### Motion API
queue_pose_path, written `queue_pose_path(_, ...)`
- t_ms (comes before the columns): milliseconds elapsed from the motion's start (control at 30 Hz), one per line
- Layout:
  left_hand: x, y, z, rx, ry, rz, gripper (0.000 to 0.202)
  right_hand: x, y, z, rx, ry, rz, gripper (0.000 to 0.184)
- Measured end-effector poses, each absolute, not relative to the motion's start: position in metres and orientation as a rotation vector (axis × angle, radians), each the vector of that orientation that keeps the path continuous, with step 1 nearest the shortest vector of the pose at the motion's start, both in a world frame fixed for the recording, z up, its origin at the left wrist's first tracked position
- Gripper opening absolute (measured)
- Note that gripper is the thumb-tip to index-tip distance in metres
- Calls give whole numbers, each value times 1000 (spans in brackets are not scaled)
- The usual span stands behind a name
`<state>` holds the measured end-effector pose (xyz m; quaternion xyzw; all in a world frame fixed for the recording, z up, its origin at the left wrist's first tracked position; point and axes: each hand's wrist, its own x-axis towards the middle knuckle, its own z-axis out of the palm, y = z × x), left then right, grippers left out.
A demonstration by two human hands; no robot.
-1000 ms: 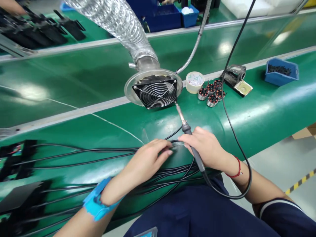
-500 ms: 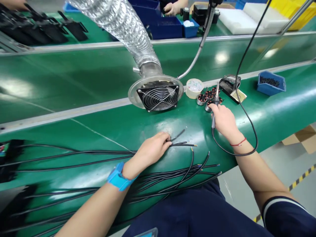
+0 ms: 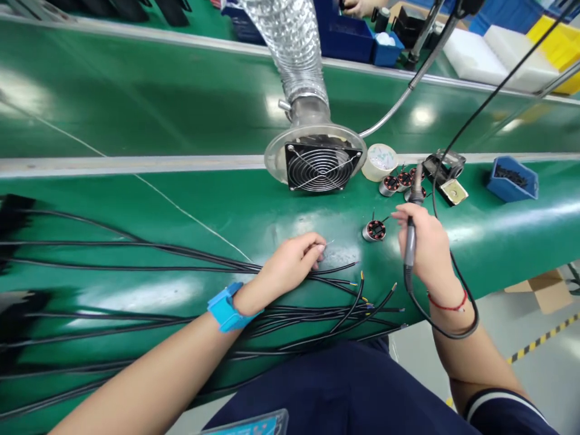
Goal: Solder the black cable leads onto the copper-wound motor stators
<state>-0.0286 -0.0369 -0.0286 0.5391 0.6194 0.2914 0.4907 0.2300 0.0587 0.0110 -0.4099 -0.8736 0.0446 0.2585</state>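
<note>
My left hand [image 3: 294,260] is closed in a pinch, and a thin silvery wire [image 3: 330,242] like solder sticks out past its fingertips. Beneath and beside that hand run black cables [image 3: 335,279] with stripped, coloured ends. A soldering iron [image 3: 410,246] is held in my right hand [image 3: 426,241], tip pointing away from me, with some fingers stretched out to the left. Just left of those fingers a small round motor part [image 3: 374,230] with copper windings and two short black leads stands on the green bench [image 3: 272,220]. Several similar motor parts [image 3: 389,185] sit behind the iron's tip.
A fume extractor fan [image 3: 322,169] hangs from a silver duct above the bench. Behind stand a tape roll [image 3: 380,162], an iron stand [image 3: 446,172] and a blue bin [image 3: 513,179] of small black pieces. The iron's cord [image 3: 471,320] loops around my right forearm. Another person's hand [image 3: 357,7] shows beyond.
One motor part now stands apart from the group, closer to me. My right hand has drawn back from the group with the iron. The thin wire now shows at my left fingertips.
</note>
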Motion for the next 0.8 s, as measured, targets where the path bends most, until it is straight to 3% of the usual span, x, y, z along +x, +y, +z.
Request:
queue_pose_path(233,-28,-33,-27,992,1418,882,10,254,70,-22,-1131,-2394,780,56)
queue_pose_path(467,-35,-29,-22,1026,1473,942,23,207,42,-42,-1144,-2209,829,41)
queue_pose_path(667,-26,-32,-19,1145,1484,901,33,201,31,-37,-1113,-2090,860,45)
queue_pose_path(800,-15,-29,-21,1166,1447,874,36,212,50,-33,-954,-1901,941,32)
